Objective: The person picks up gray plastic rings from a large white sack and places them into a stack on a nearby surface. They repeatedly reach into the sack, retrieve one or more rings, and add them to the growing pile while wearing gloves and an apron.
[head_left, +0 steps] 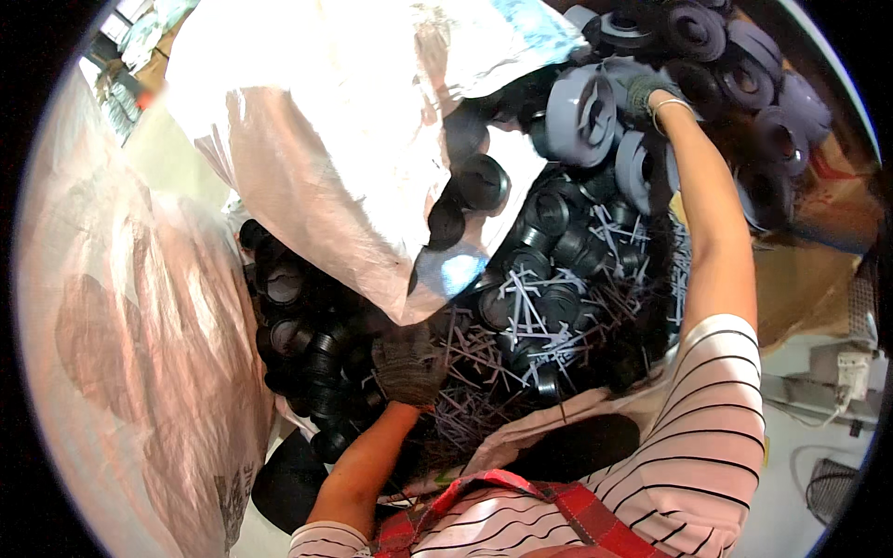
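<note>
My right hand [642, 93], in a dark grey work glove, reaches far right among grey round plastic parts. Its fingers close on the edge of a grey ring-shaped plastic part [581, 116], which is blurred. My left hand [407, 367], also gloved, is low in the pile beside black round plastic parts [321, 358]. Deep shade hides its fingertips, so I cannot tell whether it grips anything. Between the hands, thin grey plastic sticks [530, 316] lie scattered over more black round parts [549, 212].
A large white plastic sack [307, 158] hangs over the pile, with several black parts at its mouth. Another pale sack [149, 363] stands at the left. More grey round parts [696, 33] are heaped at the far right, by a brown cardboard surface [809, 288]. A white plug [851, 372] is at the right.
</note>
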The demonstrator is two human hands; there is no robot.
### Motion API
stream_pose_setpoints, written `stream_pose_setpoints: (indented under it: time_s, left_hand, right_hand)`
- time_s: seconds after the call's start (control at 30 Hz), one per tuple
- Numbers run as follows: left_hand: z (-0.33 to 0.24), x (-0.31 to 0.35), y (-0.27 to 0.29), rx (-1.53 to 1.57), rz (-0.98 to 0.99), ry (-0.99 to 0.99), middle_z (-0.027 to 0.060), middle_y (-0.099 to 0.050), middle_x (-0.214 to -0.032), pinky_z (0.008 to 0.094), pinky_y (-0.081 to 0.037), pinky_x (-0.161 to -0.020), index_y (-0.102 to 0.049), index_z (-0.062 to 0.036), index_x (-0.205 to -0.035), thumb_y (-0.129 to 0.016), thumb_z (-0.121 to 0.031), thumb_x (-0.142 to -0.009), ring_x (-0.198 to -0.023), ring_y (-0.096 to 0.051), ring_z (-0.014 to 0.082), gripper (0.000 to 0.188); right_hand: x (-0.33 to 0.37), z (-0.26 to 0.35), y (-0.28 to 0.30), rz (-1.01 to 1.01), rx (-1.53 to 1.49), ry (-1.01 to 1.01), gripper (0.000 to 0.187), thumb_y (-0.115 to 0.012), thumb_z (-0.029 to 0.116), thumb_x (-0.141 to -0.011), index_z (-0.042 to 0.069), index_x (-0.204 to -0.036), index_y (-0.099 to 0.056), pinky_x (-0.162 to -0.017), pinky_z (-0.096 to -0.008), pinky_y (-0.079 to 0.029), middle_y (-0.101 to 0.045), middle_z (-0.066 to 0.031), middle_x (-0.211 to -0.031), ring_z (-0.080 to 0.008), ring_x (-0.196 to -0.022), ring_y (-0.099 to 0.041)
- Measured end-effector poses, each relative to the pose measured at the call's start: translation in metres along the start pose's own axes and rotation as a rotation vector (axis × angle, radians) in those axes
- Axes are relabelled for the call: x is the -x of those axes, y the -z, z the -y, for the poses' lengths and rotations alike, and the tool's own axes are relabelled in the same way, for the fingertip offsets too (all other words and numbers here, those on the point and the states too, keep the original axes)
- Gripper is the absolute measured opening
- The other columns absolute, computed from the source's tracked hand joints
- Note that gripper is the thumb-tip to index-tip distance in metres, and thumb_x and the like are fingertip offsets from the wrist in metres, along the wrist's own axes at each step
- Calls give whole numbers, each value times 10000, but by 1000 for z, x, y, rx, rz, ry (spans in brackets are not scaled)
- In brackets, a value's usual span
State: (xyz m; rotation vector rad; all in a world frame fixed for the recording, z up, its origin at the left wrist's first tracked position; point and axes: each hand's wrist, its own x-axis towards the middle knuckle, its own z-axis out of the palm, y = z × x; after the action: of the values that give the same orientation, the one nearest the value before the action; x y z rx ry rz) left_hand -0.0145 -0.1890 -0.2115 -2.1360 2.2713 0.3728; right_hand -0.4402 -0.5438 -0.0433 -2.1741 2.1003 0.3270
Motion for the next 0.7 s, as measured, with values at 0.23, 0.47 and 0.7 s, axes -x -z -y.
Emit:
stream_pose_setpoints:
  time_s: [0.23, 0.47, 0.7]
  left_hand:
    - [2, -1, -10, -74, -146, -81, 178, -230, -1444, 541, -106, -1056, -378, -154, -1362, -478, -542, -802, -1325, -206, 343, 689]
    - [8, -1, -22, -70, -264, -96, 161, -275, -1424, 547, -119, -1048, -424, -187, -1333, -460, -565, -796, -1316, -201, 361, 658]
    - [6, -3, -17, -73, -181, -85, 176, -304, -1401, 547, -134, -1047, -441, -175, -1318, -474, -553, -793, -1302, -227, 376, 648]
  right_hand:
    - [125, 35, 29, 413, 458, 536, 621, -697, 298, -632, 56, -1175, -517, -808, -350, -472, -627, -159, -993, -248, -887, -606]
    - [153, 26, 66, 499, -460, 584, 334, -663, 275, -750, 36, -984, -652, -542, -291, -513, -661, -68, -775, -139, -563, -616]
    - [62, -90, 0, -114, 22, -348, 625, -660, 363, -700, 32, -1205, -498, -969, -400, -385, -501, -231, -1229, -356, -1158, -474]
